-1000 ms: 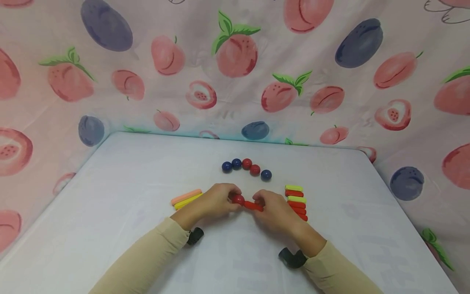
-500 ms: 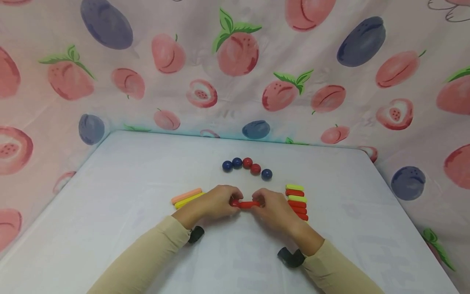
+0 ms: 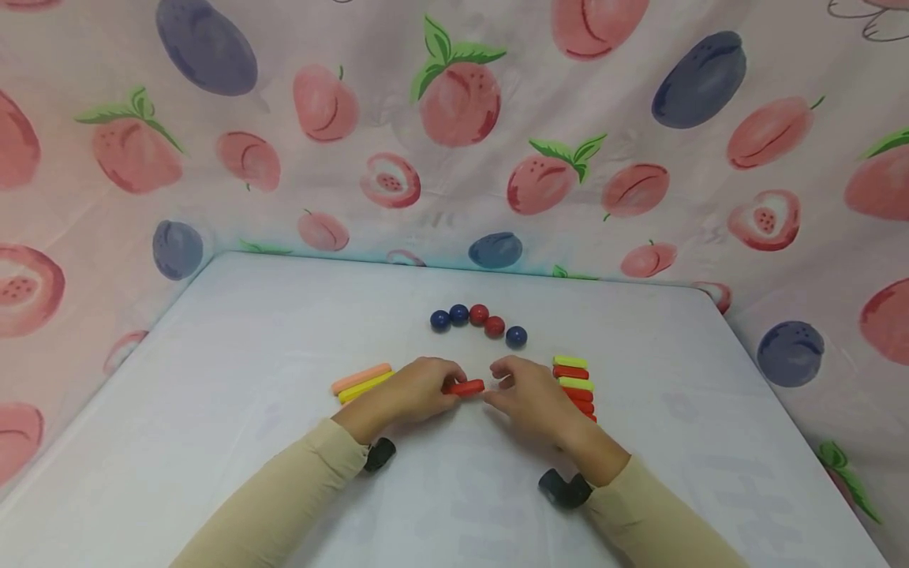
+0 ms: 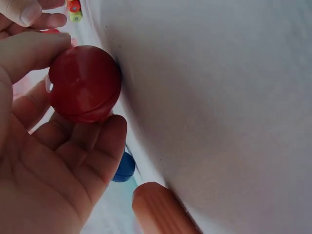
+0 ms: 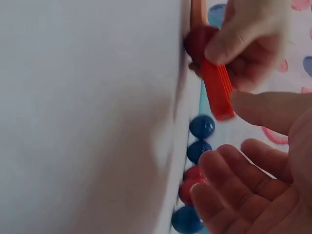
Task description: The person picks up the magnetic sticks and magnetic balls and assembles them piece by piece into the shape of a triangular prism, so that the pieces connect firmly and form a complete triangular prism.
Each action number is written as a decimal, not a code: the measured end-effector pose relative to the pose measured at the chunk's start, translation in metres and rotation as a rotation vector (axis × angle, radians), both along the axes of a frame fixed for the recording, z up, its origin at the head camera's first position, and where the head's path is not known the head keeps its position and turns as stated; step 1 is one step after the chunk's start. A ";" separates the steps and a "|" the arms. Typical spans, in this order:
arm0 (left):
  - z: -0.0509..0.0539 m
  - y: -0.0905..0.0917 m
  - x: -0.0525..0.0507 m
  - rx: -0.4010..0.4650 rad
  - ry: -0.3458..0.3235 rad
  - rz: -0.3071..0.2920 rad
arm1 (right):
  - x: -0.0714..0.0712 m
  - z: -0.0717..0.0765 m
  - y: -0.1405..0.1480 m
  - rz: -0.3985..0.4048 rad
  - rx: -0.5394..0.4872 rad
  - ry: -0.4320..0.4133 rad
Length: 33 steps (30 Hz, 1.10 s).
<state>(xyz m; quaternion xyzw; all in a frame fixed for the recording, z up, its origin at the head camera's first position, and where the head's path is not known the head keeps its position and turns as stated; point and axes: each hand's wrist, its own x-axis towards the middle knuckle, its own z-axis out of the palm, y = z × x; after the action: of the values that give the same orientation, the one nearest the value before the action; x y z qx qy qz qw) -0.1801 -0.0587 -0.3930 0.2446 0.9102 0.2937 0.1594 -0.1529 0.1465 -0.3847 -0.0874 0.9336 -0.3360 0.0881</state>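
Observation:
My left hand (image 3: 424,386) pinches a glossy red ball (image 4: 85,84) between thumb and fingers, above the white table. From that ball a short red stick (image 3: 466,387) juts toward the right; the two look joined in the right wrist view, where the stick's ridged side (image 5: 217,90) shows. In the head view the left fingers hide the ball. My right hand (image 3: 534,401) is just right of the stick's free end, its fingers spread and holding nothing. Its thumb (image 5: 258,109) lies close to that end; whether they touch I cannot tell.
Beyond the hands lies a curved row of blue balls (image 3: 440,320) and red balls (image 3: 479,314). Orange (image 3: 360,378) and yellow (image 3: 365,387) sticks lie by the left forearm. Short red (image 3: 570,372) and yellow-green (image 3: 570,362) sticks lie beside the right hand. A fruit-print cloth (image 3: 440,213) hangs behind.
The right hand gripped the red stick and brought it against the red ball. Its fingers have since let go and spread, a little to the right. The left hand keeps hold of the ball.

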 end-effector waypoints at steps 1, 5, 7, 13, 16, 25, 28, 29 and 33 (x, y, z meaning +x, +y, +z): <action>0.000 0.000 0.000 -0.007 0.000 0.011 | -0.002 0.002 0.002 0.001 0.008 -0.007; 0.002 -0.002 0.000 -0.014 -0.011 0.054 | -0.013 0.013 0.011 0.012 0.071 -0.015; 0.003 -0.002 0.001 -0.013 -0.016 0.078 | -0.022 0.019 0.016 0.024 0.124 -0.001; 0.003 -0.003 0.000 -0.007 -0.015 0.102 | -0.050 0.025 0.036 0.094 0.227 0.061; 0.003 -0.004 -0.001 -0.005 -0.012 0.103 | -0.060 0.023 0.041 0.104 0.231 0.054; 0.007 -0.005 -0.001 -0.004 -0.004 0.100 | -0.075 0.017 0.038 0.108 0.275 -0.008; 0.008 -0.006 0.000 -0.010 0.002 0.097 | -0.076 0.016 0.038 0.107 0.267 -0.023; 0.008 -0.006 0.000 -0.008 0.003 0.096 | -0.076 0.016 0.038 0.104 0.254 -0.028; 0.008 -0.006 0.000 -0.001 0.003 0.107 | -0.074 0.016 0.037 0.076 0.228 -0.032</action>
<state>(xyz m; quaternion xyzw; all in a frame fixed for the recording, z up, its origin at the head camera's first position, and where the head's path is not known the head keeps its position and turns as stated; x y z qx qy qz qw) -0.1803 -0.0650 -0.3852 0.1959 0.9224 0.3009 0.1425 -0.2271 0.1834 -0.3691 -0.1067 0.9603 -0.2254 0.1251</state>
